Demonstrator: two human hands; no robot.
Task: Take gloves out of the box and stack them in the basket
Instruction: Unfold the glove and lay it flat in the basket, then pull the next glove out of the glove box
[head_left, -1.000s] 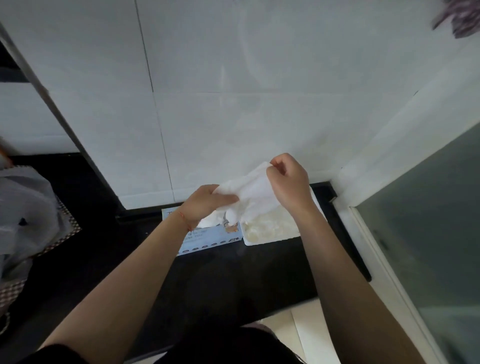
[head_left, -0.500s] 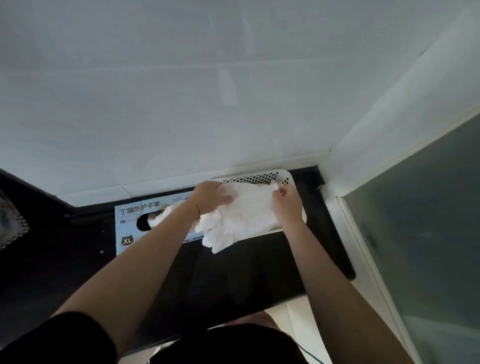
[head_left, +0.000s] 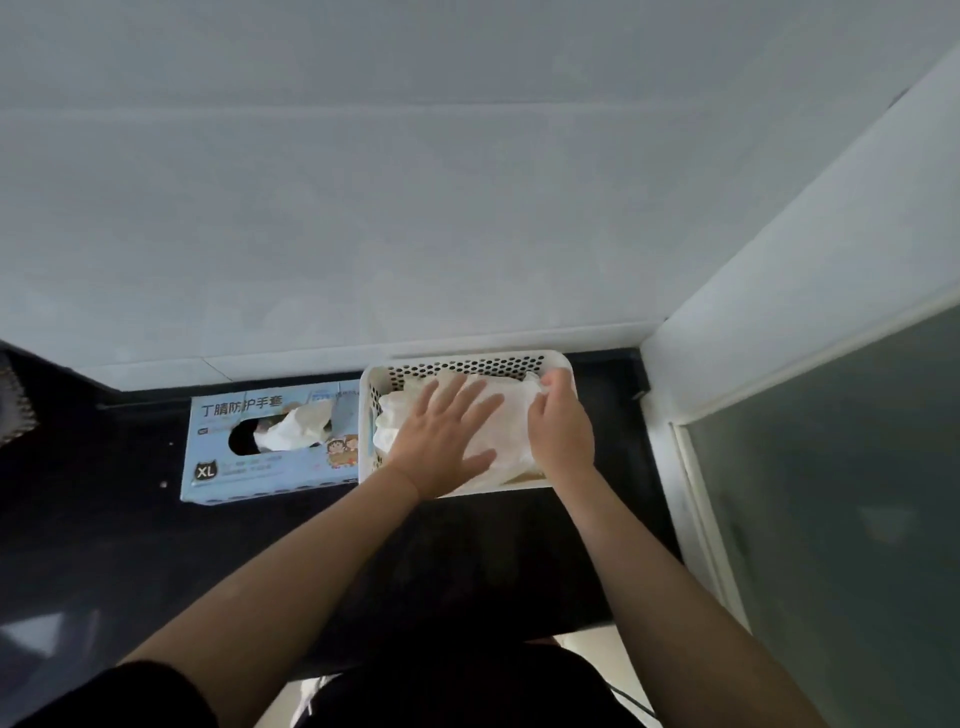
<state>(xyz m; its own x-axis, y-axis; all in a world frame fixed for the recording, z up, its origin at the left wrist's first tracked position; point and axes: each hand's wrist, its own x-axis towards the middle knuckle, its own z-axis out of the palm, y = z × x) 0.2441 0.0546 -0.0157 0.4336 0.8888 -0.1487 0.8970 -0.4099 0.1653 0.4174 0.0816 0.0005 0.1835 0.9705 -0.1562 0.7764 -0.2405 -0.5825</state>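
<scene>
Head: glove (head_left: 511, 415) in basket (head_left: 467, 362), under left hand (head_left: 447, 441), right hand (head_left: 561, 431).

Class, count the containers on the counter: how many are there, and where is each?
2. The glove box lies left; the basket sits right of it, against the wall. Others may be out of view.
</scene>
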